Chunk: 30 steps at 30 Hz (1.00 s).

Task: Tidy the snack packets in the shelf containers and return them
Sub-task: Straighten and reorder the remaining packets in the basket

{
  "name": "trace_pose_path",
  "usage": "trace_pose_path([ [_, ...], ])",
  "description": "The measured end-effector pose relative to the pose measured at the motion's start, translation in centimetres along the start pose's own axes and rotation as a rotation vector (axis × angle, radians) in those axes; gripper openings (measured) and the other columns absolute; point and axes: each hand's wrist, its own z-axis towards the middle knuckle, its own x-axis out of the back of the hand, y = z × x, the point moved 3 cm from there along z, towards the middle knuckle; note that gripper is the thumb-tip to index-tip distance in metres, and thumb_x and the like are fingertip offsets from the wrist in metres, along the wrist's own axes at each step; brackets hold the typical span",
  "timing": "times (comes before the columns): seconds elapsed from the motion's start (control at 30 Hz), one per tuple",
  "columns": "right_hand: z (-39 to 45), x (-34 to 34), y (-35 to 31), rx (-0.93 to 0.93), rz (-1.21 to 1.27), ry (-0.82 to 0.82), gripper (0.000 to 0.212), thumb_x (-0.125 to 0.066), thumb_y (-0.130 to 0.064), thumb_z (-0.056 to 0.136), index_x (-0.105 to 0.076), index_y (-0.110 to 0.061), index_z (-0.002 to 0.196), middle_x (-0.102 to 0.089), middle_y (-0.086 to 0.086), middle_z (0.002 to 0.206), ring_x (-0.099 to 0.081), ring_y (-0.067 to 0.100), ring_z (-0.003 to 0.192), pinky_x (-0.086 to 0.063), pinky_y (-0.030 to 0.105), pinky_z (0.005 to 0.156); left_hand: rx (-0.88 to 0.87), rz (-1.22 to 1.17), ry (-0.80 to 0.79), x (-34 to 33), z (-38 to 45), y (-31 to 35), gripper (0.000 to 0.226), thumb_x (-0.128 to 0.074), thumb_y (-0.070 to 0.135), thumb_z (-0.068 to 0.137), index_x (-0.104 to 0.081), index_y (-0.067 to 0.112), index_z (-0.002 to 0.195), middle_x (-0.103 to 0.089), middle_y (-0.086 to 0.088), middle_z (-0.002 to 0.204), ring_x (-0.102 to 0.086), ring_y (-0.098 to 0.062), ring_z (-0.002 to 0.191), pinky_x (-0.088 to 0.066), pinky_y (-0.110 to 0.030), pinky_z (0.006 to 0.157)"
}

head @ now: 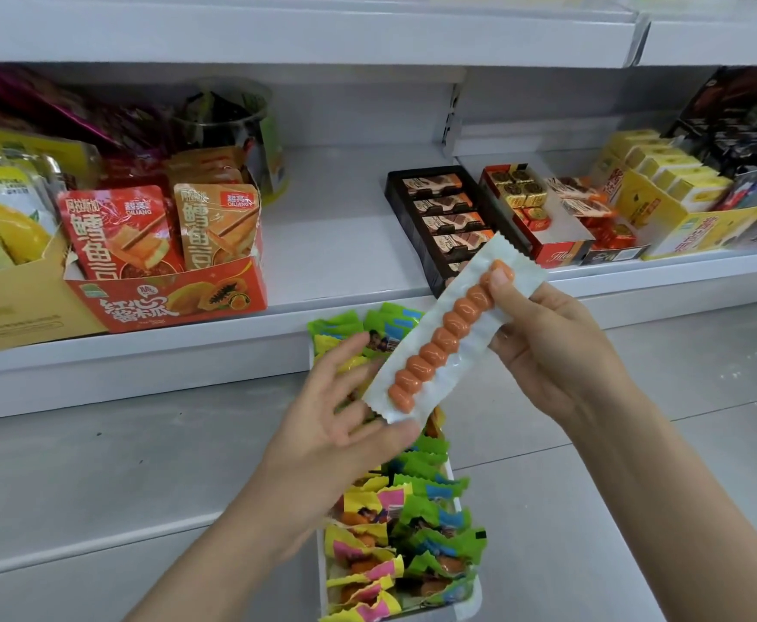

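Note:
A long clear snack packet [446, 334] with a ridged orange sausage stick inside is held slantwise in front of the shelf. My right hand [551, 347] pinches its upper end, thumb pressed on the sausage tip. My left hand [345, 410] pinches its lower end between thumb and fingers. Below the hands a white container [468, 608] stands on the floor, full of several green, yellow and pink snack packets [412, 523]. The hands hide the container's middle part.
The white shelf [336, 244] has a bare gap at its middle. On its left stands a red carton [165, 298] of fish snack packs beside a tan box [13, 303]. A black chocolate tray [444, 217], a red box [542, 244] and a yellow carton [663, 217] stand on the right.

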Motion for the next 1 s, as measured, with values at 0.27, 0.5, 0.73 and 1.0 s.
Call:
trace_pose_path([
  [0.27,-0.2,-0.3,0.4,0.068,-0.066,0.058,0.028,-0.073,-0.015,0.082,-0.072,0.001,0.105,-0.077,0.013,0.098,-0.075,0.024,0.089,-0.061,0.030,0.073,0.004,-0.002,0.148,0.7,0.8,-0.4,0.057,-0.080,0.019,0.065,-0.067,0.019,0.120,-0.075,-0.006,0.110,-0.073,-0.018,0.097,-0.056,-0.019,0.073],
  [0.5,-0.2,-0.1,0.6,0.112,-0.081,0.100,0.030,-0.076,-0.015,0.074,-0.073,0.000,0.099,-0.078,0.011,0.093,-0.076,0.024,0.086,-0.060,0.026,0.070,0.004,-0.026,0.155,0.8,0.5,-0.4,0.068,-0.084,0.003,0.056,-0.064,0.020,0.120,-0.075,-0.005,0.112,-0.072,-0.019,0.102,-0.057,-0.020,0.074],
  [0.73,-0.2,-0.3,0.6,0.097,-0.002,0.026,0.033,-0.072,-0.016,0.078,-0.070,0.000,0.107,-0.077,0.012,0.101,-0.075,0.023,0.093,-0.059,0.026,0.074,0.072,-0.213,0.106,0.5,0.5,-0.8,0.065,-0.092,0.013,0.064,-0.064,0.017,0.123,-0.072,-0.010,0.117,-0.071,-0.027,0.106,-0.059,-0.028,0.079],
  [1.0,-0.3,0.1,0.2,-0.186,-0.047,-0.171,0.053,-0.063,-0.048,0.089,-0.063,-0.003,0.116,-0.071,0.021,0.117,-0.069,0.039,0.107,-0.060,0.038,0.083,-0.369,0.488,0.339,2.0,1.9,2.6,0.027,-0.076,0.013,0.081,-0.075,0.034,0.098,-0.077,0.011,0.094,-0.073,-0.014,0.082,-0.057,-0.020,0.073],
])
